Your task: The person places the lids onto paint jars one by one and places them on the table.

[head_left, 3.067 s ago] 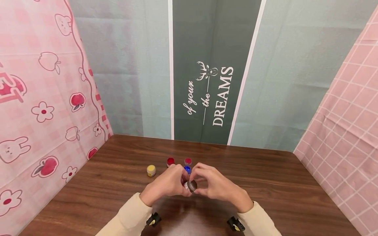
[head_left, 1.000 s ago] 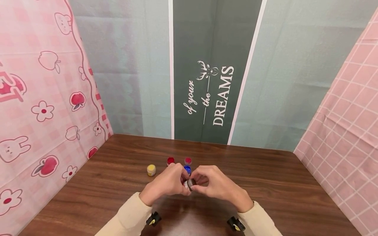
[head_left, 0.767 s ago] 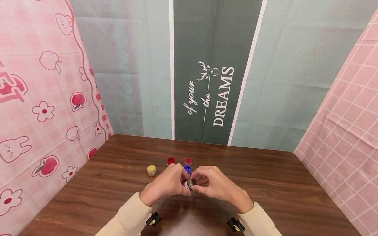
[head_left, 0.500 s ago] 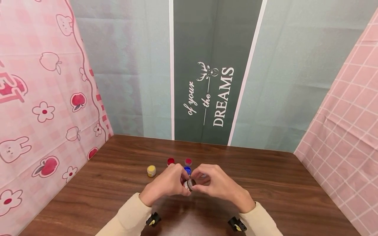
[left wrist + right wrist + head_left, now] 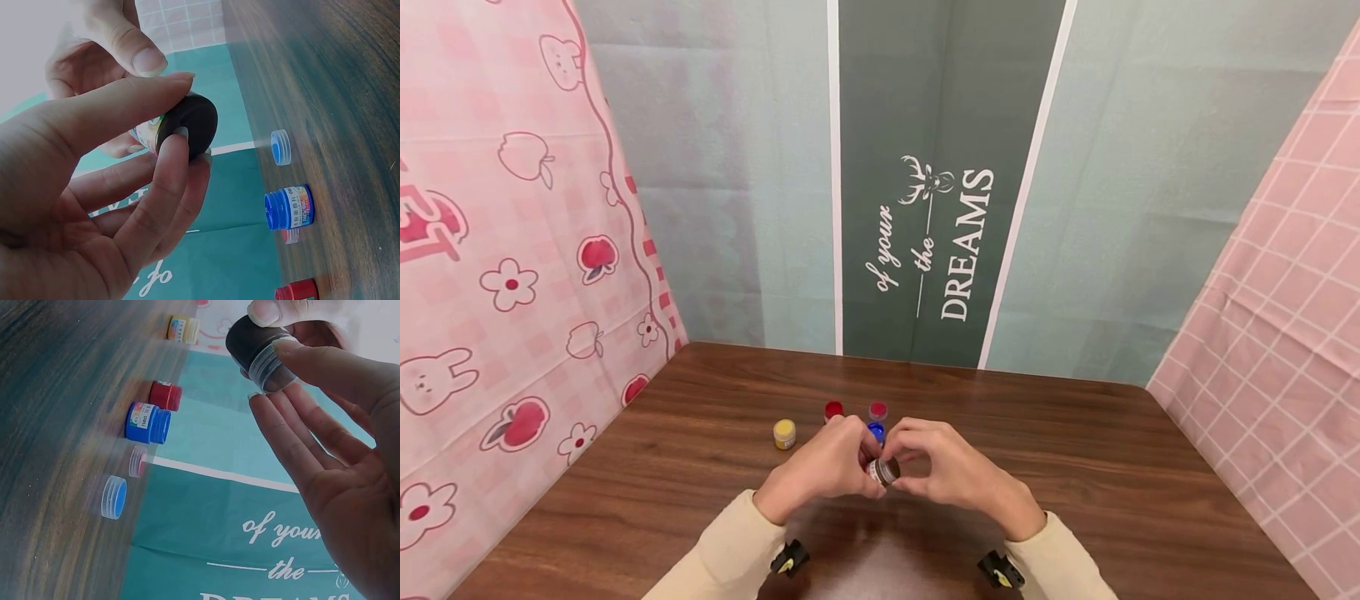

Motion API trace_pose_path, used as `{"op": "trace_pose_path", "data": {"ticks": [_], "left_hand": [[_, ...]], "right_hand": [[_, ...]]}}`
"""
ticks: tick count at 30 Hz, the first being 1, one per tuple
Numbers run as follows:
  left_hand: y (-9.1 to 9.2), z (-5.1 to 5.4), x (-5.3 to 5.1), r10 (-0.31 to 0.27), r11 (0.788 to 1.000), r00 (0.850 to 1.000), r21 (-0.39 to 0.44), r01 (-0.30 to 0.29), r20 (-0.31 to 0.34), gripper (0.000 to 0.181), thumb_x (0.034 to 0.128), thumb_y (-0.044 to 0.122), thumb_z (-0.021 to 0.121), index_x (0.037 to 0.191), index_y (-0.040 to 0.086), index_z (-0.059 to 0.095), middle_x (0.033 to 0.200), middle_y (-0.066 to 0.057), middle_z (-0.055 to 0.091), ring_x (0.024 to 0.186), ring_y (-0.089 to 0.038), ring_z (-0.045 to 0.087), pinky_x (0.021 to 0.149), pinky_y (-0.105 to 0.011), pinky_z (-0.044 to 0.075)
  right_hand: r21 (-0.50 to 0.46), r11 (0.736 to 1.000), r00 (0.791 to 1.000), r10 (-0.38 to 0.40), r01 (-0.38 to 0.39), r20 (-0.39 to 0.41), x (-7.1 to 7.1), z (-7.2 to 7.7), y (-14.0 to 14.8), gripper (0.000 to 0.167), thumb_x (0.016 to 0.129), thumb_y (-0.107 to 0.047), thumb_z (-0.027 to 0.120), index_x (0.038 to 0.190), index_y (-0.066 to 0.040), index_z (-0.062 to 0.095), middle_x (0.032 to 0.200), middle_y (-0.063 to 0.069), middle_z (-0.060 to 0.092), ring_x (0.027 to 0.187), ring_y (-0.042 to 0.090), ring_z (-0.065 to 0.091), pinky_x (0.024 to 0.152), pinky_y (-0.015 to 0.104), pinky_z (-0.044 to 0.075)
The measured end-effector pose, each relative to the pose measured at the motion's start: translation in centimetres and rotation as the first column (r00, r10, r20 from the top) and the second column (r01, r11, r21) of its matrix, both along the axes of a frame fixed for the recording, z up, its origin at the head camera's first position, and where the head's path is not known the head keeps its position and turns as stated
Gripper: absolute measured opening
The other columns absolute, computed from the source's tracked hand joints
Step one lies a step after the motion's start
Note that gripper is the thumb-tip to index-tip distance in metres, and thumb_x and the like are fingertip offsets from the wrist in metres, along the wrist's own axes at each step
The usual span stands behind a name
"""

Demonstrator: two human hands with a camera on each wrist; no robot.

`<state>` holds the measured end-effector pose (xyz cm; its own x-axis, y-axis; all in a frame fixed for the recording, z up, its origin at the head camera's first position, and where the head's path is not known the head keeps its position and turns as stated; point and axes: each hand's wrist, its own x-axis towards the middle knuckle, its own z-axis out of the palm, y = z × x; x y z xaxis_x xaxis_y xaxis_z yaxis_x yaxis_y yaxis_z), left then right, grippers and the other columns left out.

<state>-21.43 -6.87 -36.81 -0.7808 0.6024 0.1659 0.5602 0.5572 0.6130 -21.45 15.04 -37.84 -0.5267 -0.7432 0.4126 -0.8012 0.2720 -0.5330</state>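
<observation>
A small paint jar (image 5: pixel 882 473) with dark, nearly black paint is tilted above the table between both hands. The left hand (image 5: pixel 829 460) grips its body; in the left wrist view, thumb and fingers surround the dark base (image 5: pixel 199 122). From the other side, the right hand (image 5: pixel 957 468) pinches the clear ribbed lid (image 5: pixel 269 367), thumb on its near edge and fingertips at the opposite edge. The lid sits on the jar. Beyond the hands stand an open blue paint jar (image 5: pixel 147 423) and an open red paint jar (image 5: pixel 165 395).
A blue-stained lid (image 5: pixel 114 497) and a red-stained lid (image 5: pixel 137 461) lie on the wooden table (image 5: pixel 1075 483). A yellow paint jar (image 5: pixel 784 433) with its lid on stands left of the hands. Printed cloths hang behind and at both sides.
The right thumb and fingers have shifted around the lid several times, closing on it around one second ago and spreading wider now. The left hand keeps its hold on the jar.
</observation>
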Motion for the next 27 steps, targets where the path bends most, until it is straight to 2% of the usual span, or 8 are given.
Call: {"op": "trace_pose_path", "data": {"ticks": [4, 11, 17, 22, 27], "left_hand": [[0.03, 0.05, 0.01, -0.004, 1.000, 1.000, 0.003, 0.004, -0.006, 0.017, 0.0696, 0.008, 0.090, 0.072, 0.011, 0.074, 0.055, 0.010, 0.060, 0.049, 0.002, 0.046, 0.045, -0.017, 0.037], [0.08, 0.10, 0.11, 0.003, 1.000, 1.000, -0.003, -0.003, -0.004, 0.019, 0.0695, 0.009, 0.091, 0.069, 0.013, 0.072, 0.055, 0.011, 0.058, 0.049, 0.003, 0.045, 0.045, -0.016, 0.038], [0.14, 0.01, 0.18, 0.010, 1.000, 1.000, -0.003, -0.010, 0.009, 0.020, 0.0705, 0.010, 0.092, 0.069, 0.014, 0.072, 0.054, 0.012, 0.057, 0.049, 0.003, 0.044, 0.045, -0.016, 0.037], [0.15, -0.02, 0.17, 0.010, 1.000, 1.000, 0.000, -0.010, 0.008, 0.020, 0.0706, 0.010, 0.091, 0.069, 0.014, 0.072, 0.054, 0.012, 0.057, 0.048, 0.003, 0.044, 0.045, -0.016, 0.036], [0.05, 0.05, 0.14, 0.016, 1.000, 1.000, -0.005, -0.016, -0.008, 0.022, 0.0694, 0.010, 0.091, 0.067, 0.013, 0.069, 0.055, 0.010, 0.057, 0.049, 0.002, 0.043, 0.045, -0.017, 0.035]], "right_hand": [[0.003, 1.000, 1.000, -0.008, 0.008, -0.012, -0.03, 0.02, -0.03, 0.027, 0.082, 0.004, 0.082, 0.105, -0.008, 0.072, 0.104, 0.001, 0.069, 0.097, 0.013, 0.071, 0.085, 0.030, 0.062], [0.008, 0.998, 0.993, -0.058, 0.058, 0.106, 0.23, -0.01, 0.00, 0.020, 0.089, -0.004, 0.078, 0.107, -0.009, 0.072, 0.102, 0.003, 0.072, 0.092, 0.011, 0.075, 0.080, 0.022, 0.061], [0.026, 0.995, 0.989, -0.096, 0.093, 0.117, 0.33, -0.07, -0.03, 0.019, 0.089, -0.006, 0.079, 0.106, -0.010, 0.072, 0.101, 0.003, 0.073, 0.090, 0.007, 0.073, 0.078, 0.019, 0.060], [0.022, 0.995, 0.989, -0.096, 0.094, 0.115, 0.33, -0.06, -0.03, 0.020, 0.089, -0.006, 0.079, 0.107, -0.010, 0.071, 0.102, 0.003, 0.073, 0.090, 0.008, 0.074, 0.078, 0.020, 0.060], [-0.001, 0.997, 0.990, -0.081, 0.082, 0.116, 0.26, -0.07, -0.03, 0.026, 0.087, -0.007, 0.081, 0.111, -0.009, 0.070, 0.107, 0.004, 0.070, 0.094, 0.014, 0.074, 0.081, 0.029, 0.063]]}}
